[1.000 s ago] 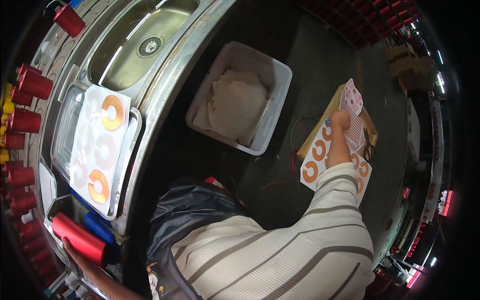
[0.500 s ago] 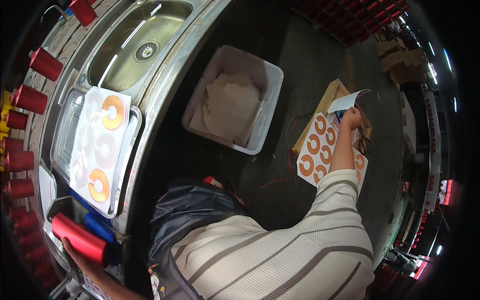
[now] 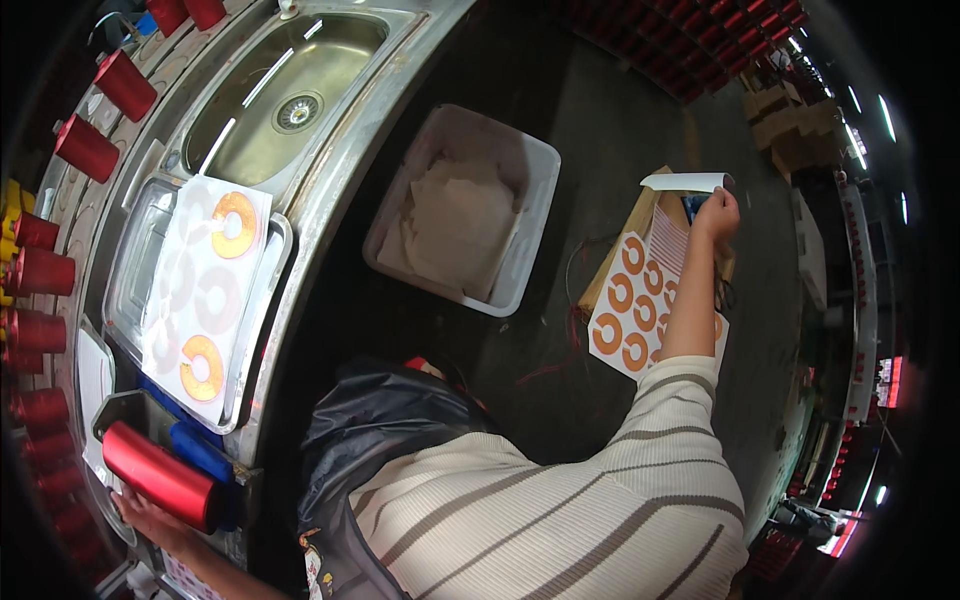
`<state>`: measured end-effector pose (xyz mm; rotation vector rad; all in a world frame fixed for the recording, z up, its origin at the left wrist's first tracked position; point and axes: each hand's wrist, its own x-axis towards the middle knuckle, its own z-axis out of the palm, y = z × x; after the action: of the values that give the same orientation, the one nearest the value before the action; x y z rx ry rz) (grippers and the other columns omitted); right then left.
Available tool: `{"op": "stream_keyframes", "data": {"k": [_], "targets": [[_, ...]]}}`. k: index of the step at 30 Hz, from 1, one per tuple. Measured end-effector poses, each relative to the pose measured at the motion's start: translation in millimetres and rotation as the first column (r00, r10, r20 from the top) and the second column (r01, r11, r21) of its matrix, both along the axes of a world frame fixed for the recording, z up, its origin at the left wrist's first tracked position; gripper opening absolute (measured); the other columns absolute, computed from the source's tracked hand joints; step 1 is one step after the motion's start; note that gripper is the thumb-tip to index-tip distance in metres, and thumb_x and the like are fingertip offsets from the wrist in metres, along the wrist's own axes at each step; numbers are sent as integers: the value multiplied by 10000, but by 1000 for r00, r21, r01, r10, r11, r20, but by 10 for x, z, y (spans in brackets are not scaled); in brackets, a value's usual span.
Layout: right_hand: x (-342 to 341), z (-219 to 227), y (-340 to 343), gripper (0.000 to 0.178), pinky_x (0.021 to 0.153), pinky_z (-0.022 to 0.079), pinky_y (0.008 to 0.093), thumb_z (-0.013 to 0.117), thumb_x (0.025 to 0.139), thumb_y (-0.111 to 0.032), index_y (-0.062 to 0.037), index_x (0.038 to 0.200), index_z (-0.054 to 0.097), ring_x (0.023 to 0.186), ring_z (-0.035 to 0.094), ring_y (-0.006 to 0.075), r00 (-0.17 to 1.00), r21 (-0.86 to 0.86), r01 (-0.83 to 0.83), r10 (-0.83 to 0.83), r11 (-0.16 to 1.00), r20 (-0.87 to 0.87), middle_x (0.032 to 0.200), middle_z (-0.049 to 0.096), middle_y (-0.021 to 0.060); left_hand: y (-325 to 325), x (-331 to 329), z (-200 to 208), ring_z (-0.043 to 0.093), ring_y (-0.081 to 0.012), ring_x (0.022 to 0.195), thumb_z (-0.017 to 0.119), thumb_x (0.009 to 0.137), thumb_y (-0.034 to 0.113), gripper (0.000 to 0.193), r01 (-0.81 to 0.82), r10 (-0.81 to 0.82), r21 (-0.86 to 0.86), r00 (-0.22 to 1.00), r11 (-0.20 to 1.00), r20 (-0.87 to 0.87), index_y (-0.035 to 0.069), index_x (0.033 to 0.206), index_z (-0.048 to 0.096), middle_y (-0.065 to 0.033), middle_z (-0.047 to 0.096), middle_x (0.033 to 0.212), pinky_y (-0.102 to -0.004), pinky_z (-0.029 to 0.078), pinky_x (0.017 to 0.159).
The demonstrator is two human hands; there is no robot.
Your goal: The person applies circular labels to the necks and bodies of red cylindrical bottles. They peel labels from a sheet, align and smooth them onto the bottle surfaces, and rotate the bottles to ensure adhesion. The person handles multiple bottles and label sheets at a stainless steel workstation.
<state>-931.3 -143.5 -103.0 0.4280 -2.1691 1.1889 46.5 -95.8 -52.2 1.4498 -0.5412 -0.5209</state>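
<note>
On my right, my right hand [image 3: 718, 213] is closed, pinching the edge of a curled white sheet [image 3: 690, 182] and lifting it off a stack. Beneath my wrist lies a sheet of orange C-shaped decals [image 3: 636, 300], partly hidden by my forearm. At the lower left, my left hand [image 3: 152, 518] has its fingers stretched out just below a red cylindrical container [image 3: 160, 476]; whether they touch it I cannot tell. This container lies on its side in a metal holder with blue parts [image 3: 196, 445].
A metal sink [image 3: 325, 75] is set in the steel counter. In front of it, a decal sheet [image 3: 200, 300] lies on a tray [image 3: 280, 250]. A white bin [image 3: 540, 200] of discarded paper stands on the floor. Several red bottles [image 3: 87, 148] line the slatted conveyor [image 3: 120, 165] at left.
My left hand has dropped lower, away from the red container's side. My right hand has moved slightly right, and the lifted sheet has curled over. The red bottles on the conveyor have shifted along it.
</note>
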Motion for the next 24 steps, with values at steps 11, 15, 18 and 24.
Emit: {"op": "stream_keyframes", "data": {"k": [11,15,18,24], "targets": [[3301,1287,-448,118,645,512,217,673,950,-58,29,1020,711,770,646,117,490,-83,-861,773,503,-403,878,703,91,-239,-2204,918,579,-280,1259,597,931,45,576,751,-739,-164,659,639,139,20,1470,395,-221,596,1338,-388,438,1076],[4486,1310,50,92,617,506,323,662,914,-26,-27,976,729,658,575,183,258,237,-912,917,335,-304,839,652,105,-642,-2687,993,180,-367,1510,765,863,453,1141,845,-879,-249,471,474,-74,-99,1525,17,-325,232,1579,-408,223,1204],[5043,1228,129,172,668,504,380,683,848,-27,-21,1008,747,704,580,306,-367,428,-875,887,-227,-280,880,662,141,-731,-2703,1112,425,-282,1331,733,918,293,1008,785,-830,-271,536,557,-155,-62,1480,-24,-315,219,1571,-387,439,1061],[5583,943,299,328,781,485,398,795,736,-83,-52,1061,762,804,585,310,-737,426,-624,675,-655,-41,905,661,119,-261,-2293,827,523,-217,1072,521,925,42,323,636,-688,-381,726,672,-2,-37,1200,371,-209,562,1116,-355,444,960]]}}
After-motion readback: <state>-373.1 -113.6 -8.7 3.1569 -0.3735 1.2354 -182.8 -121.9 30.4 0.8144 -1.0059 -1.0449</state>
